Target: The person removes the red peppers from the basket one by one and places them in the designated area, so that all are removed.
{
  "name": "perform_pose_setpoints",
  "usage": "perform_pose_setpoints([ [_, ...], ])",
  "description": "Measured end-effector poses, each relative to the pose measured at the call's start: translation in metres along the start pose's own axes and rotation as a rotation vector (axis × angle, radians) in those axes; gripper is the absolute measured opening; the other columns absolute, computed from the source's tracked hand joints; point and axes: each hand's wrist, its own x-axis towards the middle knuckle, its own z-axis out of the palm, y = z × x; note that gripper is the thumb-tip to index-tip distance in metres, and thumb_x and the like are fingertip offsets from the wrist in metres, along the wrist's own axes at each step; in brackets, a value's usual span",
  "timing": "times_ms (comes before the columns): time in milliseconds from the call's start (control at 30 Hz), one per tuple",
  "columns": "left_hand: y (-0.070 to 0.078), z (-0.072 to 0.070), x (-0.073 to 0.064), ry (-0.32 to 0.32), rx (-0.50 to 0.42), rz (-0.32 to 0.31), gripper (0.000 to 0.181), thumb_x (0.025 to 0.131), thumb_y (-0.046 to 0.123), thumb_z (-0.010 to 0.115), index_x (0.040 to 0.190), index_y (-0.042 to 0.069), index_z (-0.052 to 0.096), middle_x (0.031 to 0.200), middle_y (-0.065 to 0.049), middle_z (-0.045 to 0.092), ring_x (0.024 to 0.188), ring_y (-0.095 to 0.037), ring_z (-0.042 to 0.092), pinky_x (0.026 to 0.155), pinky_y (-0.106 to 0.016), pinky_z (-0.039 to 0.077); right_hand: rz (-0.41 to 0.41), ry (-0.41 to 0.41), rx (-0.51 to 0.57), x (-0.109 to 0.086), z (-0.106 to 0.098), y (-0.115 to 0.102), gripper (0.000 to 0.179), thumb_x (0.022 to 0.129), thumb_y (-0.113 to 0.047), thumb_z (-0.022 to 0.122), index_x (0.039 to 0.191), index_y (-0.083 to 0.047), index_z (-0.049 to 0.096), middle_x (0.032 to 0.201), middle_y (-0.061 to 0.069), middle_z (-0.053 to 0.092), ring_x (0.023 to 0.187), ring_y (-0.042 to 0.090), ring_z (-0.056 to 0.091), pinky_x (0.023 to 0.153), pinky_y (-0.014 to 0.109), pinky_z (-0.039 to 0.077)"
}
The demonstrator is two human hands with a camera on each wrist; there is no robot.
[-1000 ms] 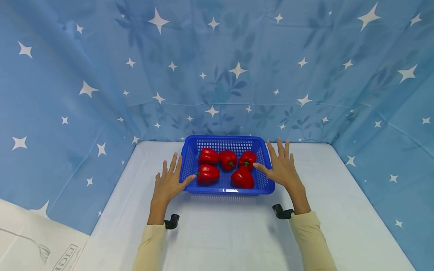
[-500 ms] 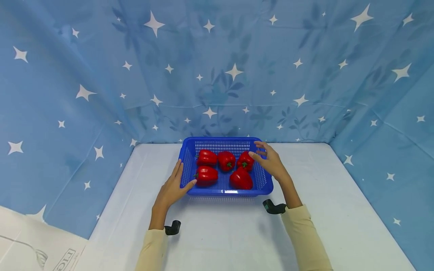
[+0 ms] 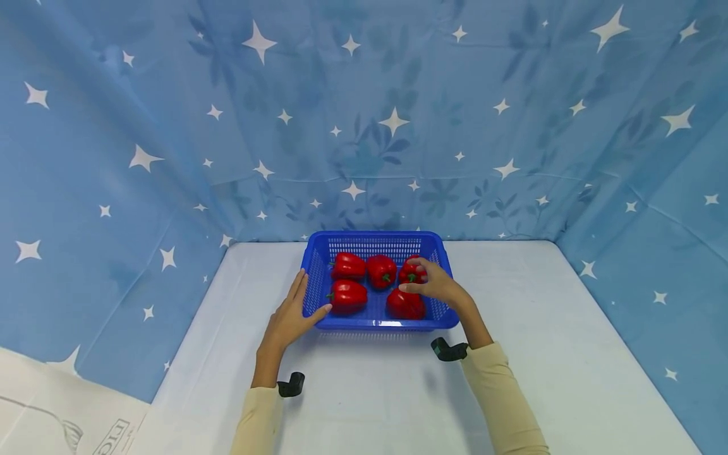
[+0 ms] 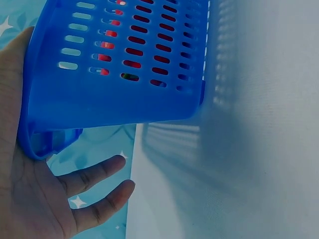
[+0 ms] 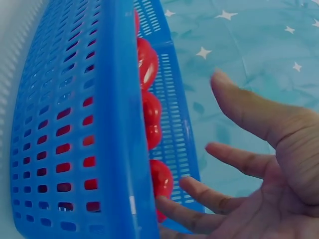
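Note:
A blue plastic basket [image 3: 378,325] with slotted sides holds several red bell peppers. My left hand [image 3: 287,323] rests against its left rim, thumb over the front-left corner and fingers straight along the side. In the left wrist view, two fingers [image 4: 102,201] spread free below the rim. Over the right part of the basket hovers my right hand [image 3: 439,285], fingers loosely bent and apart from the thumb, nothing held. Beneath it lie the back-right pepper [image 3: 406,275], partly hidden by the fingers, and the front-right pepper [image 3: 406,306]. Another pepper [image 3: 348,296] lies front left.
The basket stands on a white-covered table [image 3: 364,392], near its back edge. A blue star-patterned curtain [image 3: 364,126] hangs behind and at both sides. Black wrist cameras [image 3: 449,350] stick out from both wrists. Printed pale cloth [image 3: 62,404] shows at lower left.
My right hand has come inward from the basket's right rim to above the right-hand peppers, its fingers bending. My left hand has settled against the left rim, its fingers drawn together. The peppers stay put.

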Motion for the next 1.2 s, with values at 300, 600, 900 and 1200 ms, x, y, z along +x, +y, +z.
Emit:
perform_pose_setpoints([
  [300,-0.001,0.0,0.001,-0.001,-0.013,0.001,0.106,0.08,0.079,0.051,0.158,0.028,0.002,0.166,0.01,-0.006,0.148,-0.04,0.024,0.105,-0.07,0.033,0.066,-0.076,-0.103,0.003,0.008,0.009,0.075,0.081,-0.027,0.08,0.141,0.0,0.042,0.136,0.026,0.049,0.126,0.041,0.046,0.096,0.051,0.053],
  [600,-0.003,0.002,0.001,0.008,-0.022,0.013,0.106,0.079,0.08,0.05,0.158,0.028,0.002,0.166,0.008,-0.004,0.146,-0.043,0.028,0.103,-0.069,0.037,0.145,-0.116,-0.076,0.007,0.01,0.012,0.076,0.081,-0.024,0.08,0.143,-0.004,0.041,0.137,0.026,0.046,0.128,0.043,0.044,0.097,0.054,0.052],
  [900,-0.002,0.002,0.001,0.016,-0.039,0.015,0.104,0.081,0.078,0.051,0.158,0.027,0.004,0.167,0.004,0.0,0.146,-0.043,0.027,0.103,-0.069,0.037,0.239,-0.131,-0.029,0.01,0.014,0.014,0.079,0.08,-0.025,0.08,0.146,-0.009,0.039,0.142,0.026,0.042,0.13,0.046,0.042,0.093,0.059,0.052],
  [1200,-0.002,0.001,0.001,0.01,-0.06,0.01,0.104,0.081,0.077,0.052,0.158,0.028,0.003,0.166,0.01,-0.005,0.148,-0.041,0.024,0.106,-0.069,0.034,0.265,-0.116,-0.033,0.012,0.022,0.02,0.081,0.08,-0.022,0.081,0.147,-0.01,0.037,0.147,0.025,0.037,0.134,0.047,0.037,0.096,0.057,0.051],
])
